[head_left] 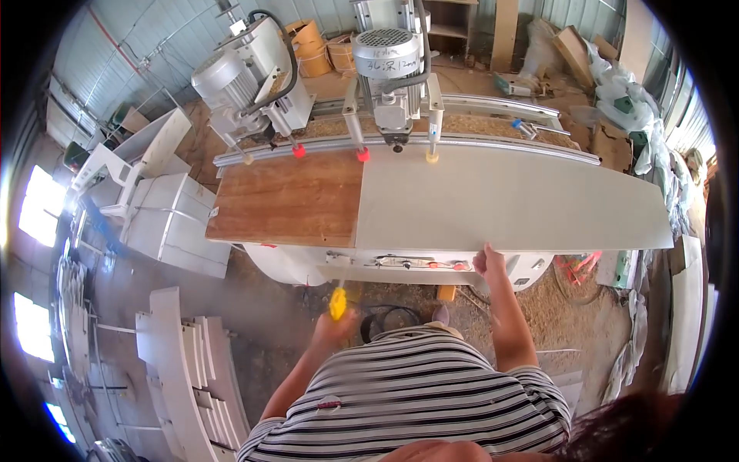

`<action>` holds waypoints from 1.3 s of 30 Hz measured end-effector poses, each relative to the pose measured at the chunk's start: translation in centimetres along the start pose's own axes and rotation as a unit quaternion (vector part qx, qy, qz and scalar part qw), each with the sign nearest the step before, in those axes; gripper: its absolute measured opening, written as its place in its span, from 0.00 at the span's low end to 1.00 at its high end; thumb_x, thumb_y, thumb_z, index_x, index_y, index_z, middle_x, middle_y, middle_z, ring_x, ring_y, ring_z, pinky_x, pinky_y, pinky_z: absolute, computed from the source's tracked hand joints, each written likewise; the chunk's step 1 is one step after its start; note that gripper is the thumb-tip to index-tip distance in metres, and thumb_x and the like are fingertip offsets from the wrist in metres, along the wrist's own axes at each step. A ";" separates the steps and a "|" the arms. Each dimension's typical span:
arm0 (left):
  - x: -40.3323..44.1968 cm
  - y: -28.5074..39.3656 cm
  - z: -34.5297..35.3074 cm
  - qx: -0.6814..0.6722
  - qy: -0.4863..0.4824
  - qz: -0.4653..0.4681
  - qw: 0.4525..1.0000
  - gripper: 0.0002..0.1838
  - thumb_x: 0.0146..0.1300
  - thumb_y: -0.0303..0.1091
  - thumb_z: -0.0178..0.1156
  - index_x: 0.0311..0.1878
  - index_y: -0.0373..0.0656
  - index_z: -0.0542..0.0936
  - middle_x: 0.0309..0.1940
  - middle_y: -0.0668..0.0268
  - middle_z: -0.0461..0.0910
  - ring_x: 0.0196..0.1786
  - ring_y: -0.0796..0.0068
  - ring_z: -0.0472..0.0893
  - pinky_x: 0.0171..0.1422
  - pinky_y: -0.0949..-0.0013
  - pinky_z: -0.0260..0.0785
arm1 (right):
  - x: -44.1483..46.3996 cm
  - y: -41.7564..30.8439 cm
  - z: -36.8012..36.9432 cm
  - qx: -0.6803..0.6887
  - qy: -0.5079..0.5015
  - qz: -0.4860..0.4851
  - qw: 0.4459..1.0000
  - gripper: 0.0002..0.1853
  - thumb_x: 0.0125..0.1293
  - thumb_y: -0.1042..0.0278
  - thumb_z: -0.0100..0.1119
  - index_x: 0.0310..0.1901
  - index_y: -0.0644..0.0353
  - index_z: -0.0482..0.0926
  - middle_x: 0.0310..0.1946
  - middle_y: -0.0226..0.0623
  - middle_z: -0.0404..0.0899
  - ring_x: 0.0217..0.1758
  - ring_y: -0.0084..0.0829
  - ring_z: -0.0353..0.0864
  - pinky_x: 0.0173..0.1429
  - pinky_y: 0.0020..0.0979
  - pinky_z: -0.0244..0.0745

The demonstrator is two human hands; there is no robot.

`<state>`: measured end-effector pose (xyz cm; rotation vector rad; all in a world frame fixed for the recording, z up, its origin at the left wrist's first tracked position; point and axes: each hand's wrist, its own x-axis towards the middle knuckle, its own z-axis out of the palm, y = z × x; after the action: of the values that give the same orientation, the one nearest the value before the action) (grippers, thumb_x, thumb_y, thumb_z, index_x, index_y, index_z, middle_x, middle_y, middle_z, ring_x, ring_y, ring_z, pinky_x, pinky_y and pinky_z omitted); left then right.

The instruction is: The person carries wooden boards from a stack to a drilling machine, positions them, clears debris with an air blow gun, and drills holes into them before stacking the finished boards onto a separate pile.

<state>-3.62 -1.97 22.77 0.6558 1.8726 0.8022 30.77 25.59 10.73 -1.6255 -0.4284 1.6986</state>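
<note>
- Our striped shirt [416,385] is nearest.
- Our left hand [337,325] closes around a yellow-handled tool [338,304].
- Our right hand [488,262], well apart, is at the pale panel [508,200]'s front edge; we can't tell whether it grips.
- The panel lies beside a brown board [289,196] on the drilling machine [296,262].

- Bare left hand [336,325]: closed in a grip, held low in front of the torso; its fingers are too blurred to tell apart.
- Bare left forearm [302,373]: angled forward and inward from the left side of the body.
- Bare right hand [488,262]: farther forward than the left and well apart from it, fingers curled in, one digit pointing forward.
- Bare right forearm [509,312]: reaching almost straight forward, tilted slightly inward, its wrist roughly in line with it.
</note>
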 end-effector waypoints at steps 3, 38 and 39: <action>-2.4 1.8 -0.7 -0.132 0.054 -0.051 0.988 0.11 0.62 0.38 0.56 0.33 0.38 0.77 0.15 0.73 0.67 0.18 0.82 0.66 0.24 0.76 0.60 | -0.3 0.0 -0.7 0.004 -0.004 0.023 1.000 0.23 0.64 0.46 0.51 0.29 0.63 0.71 0.20 0.37 0.75 0.21 0.31 0.76 0.29 0.32 0.77; 20.5 0.9 7.5 -0.098 0.297 -0.028 0.949 0.19 0.52 0.39 0.64 0.42 0.38 0.73 0.28 0.62 0.76 0.26 0.74 0.74 0.29 0.69 0.66 | 5.4 -7.5 -18.6 0.115 0.056 -0.013 0.992 0.21 0.60 0.46 0.57 0.35 0.59 0.72 0.23 0.32 0.73 0.27 0.29 0.75 0.35 0.31 0.75; 20.0 0.6 7.4 -0.170 0.273 -0.023 0.947 0.17 0.52 0.38 0.64 0.41 0.40 0.73 0.27 0.65 0.74 0.24 0.76 0.72 0.27 0.71 0.64 | 3.4 -8.6 -17.5 0.130 0.055 -0.010 0.990 0.19 0.61 0.48 0.57 0.36 0.58 0.72 0.24 0.32 0.73 0.29 0.29 0.75 0.37 0.30 0.75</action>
<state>-4.68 14.77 9.66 0.1727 2.1470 1.3390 50.15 29.45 11.69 -1.5091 -0.1596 1.5678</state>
